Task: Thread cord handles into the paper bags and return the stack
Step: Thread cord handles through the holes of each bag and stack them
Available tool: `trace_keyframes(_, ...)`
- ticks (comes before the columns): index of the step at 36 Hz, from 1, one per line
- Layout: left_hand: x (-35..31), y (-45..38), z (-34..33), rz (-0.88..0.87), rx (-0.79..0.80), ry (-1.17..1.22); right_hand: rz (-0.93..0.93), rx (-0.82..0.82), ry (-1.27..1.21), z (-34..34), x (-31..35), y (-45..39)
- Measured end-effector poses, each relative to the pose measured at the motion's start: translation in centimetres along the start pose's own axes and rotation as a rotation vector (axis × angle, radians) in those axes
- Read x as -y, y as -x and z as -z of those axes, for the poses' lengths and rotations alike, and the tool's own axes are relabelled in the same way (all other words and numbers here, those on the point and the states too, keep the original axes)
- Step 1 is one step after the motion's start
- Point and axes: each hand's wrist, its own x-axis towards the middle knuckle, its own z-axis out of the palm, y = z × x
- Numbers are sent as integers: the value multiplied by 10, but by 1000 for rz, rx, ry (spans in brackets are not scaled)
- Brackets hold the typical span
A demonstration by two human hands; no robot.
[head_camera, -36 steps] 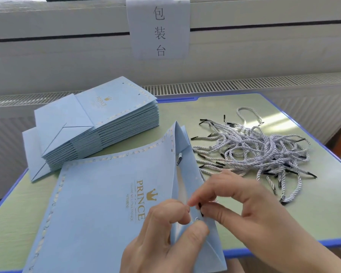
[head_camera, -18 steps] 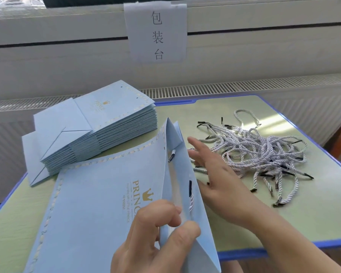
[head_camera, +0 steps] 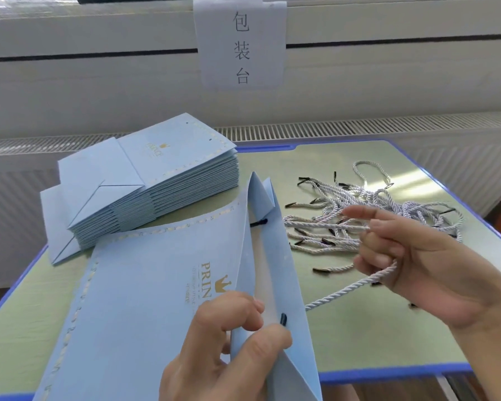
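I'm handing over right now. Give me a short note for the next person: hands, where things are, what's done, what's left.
Left hand pinches the open bag at its near top edge.
Right hand holds the cord running out of that bag's right panel.
Done: both black tips sit through this panel's holes.
Left: the opposite panel appears to have no cord yet; then the flat bag stack far left, using the loose cord pile on the table.

Green blue-edged table (head_camera: pixel 359 337), white paper sign (head_camera: pixel 240 41) w/ 3 printed chars, slatted radiator (head_camera: pixel 359 125) behind.
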Motion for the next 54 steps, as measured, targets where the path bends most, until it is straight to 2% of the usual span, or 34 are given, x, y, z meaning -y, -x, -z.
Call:
trace_keyframes(2,-3,-2,-2,119,-93,72,13,-26,-23,2,2,1)
trace_keyframes(4,-7,-1,6,222,-87,223,33,-93,-11,-1,3,1)
trace_keyframes(7,-5,-8,14,267,38,328,112,-209,287,-7,-2,4)
trace_keyframes(8,-3,-9,13,232,64,287,148,-227,455,-11,-5,6)
trace_keyframes(10,-3,-9,6,106,121,174,164,-129,738,-18,-12,10)
trace_keyframes(12,-4,-11,-1,-81,65,-113,128,-6,1021,-20,-20,13)
trace_keyframes(14,-9,-10,-6,-220,-6,-294,203,-77,1321,-16,-23,10)
trace_keyframes(16,-12,-11,-6,-225,-57,-322,333,-223,1486,-12,-18,8)
trace_keyframes(19,-14,-14,-5,-249,-87,-404,381,-325,1631,-3,-7,3)
trace_keyframes(23,-17,-18,-13,-270,-83,-514,296,-194,1888,7,-1,-3)
trace_keyframes(28,-18,-22,-20,-291,-60,-530,285,-115,1991,10,-3,-11)
trace_keyframes(33,-20,-25,-25,-343,-41,-501,289,-115,2047,9,-4,-15)
trace_keyframes(36,-17,-24,-29,-393,-6,-532,463,-186,1900,16,-4,-19)
trace_keyframes(39,-15,-24,-35,-436,27,-542,553,-328,1346,14,6,-20)
trace_keyframes(43,-16,-25,-38,-451,55,-536,653,-255,593,-6,32,-19)
trace_keyframes(45,-14,-25,-37,-473,65,-536,683,-158,335,-16,47,-17)
trace_keyframes(47,-13,-25,-37,-485,80,-532,705,-80,213,-22,60,-16)
trace_keyframes(49,-12,-24,-36,-490,86,-522,695,-40,204,-27,71,-18)
trace_keyframes(54,-6,-19,-37,-515,178,-495,711,-57,457,-33,86,-32)
